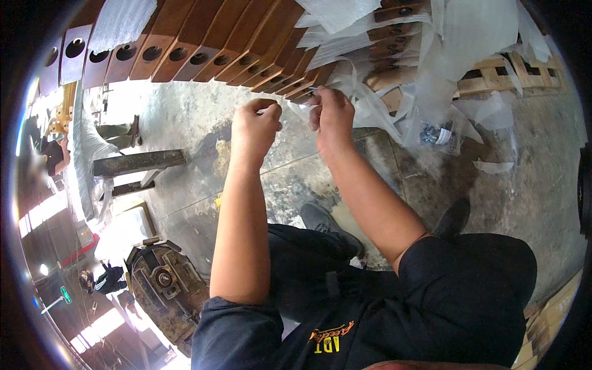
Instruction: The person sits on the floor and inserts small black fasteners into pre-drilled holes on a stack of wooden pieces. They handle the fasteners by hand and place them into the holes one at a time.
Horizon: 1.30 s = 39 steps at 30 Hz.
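Whitish and thin, a small sliver of unclear material (314,88) shows at the fingertips of the right hand (335,114), whose thumb and forefinger close narrowly on it while the other fingers fold under. It is too small to identify. I judge it light and easy to drop, best pinched near one end with the other left free.

Just to the left, the left hand (253,126) has its fingers bent and its thumb near the forefinger, a narrow pose; I cannot tell whether anything is inside.

Beyond both hands, along the top of the view, stands a row of thick reddish-brown wood-like blocks (166,34), set side by side, many with a dark round hole in the near end. The right fingertips are at or just beside the row's lower edge; contact is unclear. The blocks look stiff and fairly heavy, smooth enough to slide in a dry grip, with corners that could chip. A broad hold on the flat long sides would probably suit them better than a pinch at the holed end.

To the right hang white, translucent foam sheets (447,58), seemingly soft, slippery and easily torn. Below them, a clear plastic bag of small dark pieces (430,132) rests on the stained grey concrete floor (382,163), near a pale slatted wooden pallet (490,77).
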### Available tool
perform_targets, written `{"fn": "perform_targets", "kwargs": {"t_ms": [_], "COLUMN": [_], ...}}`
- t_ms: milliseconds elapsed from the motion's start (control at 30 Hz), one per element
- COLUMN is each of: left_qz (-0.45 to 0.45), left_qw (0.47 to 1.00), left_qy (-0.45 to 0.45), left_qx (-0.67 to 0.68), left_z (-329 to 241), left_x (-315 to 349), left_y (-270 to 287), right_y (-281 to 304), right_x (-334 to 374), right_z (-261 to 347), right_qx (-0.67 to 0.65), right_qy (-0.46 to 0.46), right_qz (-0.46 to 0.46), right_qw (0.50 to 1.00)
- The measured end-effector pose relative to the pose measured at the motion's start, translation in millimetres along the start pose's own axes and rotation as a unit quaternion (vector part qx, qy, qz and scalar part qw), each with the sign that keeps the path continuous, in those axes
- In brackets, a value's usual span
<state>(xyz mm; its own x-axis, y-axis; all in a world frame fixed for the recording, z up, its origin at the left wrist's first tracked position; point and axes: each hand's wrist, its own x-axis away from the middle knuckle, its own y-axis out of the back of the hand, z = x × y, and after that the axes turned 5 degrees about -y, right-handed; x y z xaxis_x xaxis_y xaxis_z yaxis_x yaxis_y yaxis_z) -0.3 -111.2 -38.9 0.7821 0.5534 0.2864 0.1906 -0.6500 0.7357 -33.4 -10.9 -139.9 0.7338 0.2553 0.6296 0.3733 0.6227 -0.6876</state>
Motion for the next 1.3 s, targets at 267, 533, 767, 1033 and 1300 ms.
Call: {"fn": "perform_targets", "kwargs": {"t_ms": [267,533,767,1033,1300], "left_qz": [0.031,0.029,0.029,0.022,0.008], "left_qw": [0.978,0.976,0.976,0.975,0.991], "left_qy": [0.084,0.083,0.079,0.076,0.077], "left_qx": [0.188,0.2,0.201,0.207,0.11], "left_z": [10,11,14,14,4], "left_x": [-4,-10,-9,-10,1], "left_y": [-33,-41,-38,-39,-43], "right_y": [11,15,9,11,10], "right_x": [-13,-4,-3,-4,1], "right_z": [16,-7,-12,-13,-18], "right_qx": [0.014,0.069,0.046,0.071,0.051], "right_qy": [0.099,0.059,0.025,0.056,0.037], "right_qz": [0.015,0.017,0.01,0.002,0.025], "right_qw": [0.995,0.996,0.999,0.996,0.998]}}
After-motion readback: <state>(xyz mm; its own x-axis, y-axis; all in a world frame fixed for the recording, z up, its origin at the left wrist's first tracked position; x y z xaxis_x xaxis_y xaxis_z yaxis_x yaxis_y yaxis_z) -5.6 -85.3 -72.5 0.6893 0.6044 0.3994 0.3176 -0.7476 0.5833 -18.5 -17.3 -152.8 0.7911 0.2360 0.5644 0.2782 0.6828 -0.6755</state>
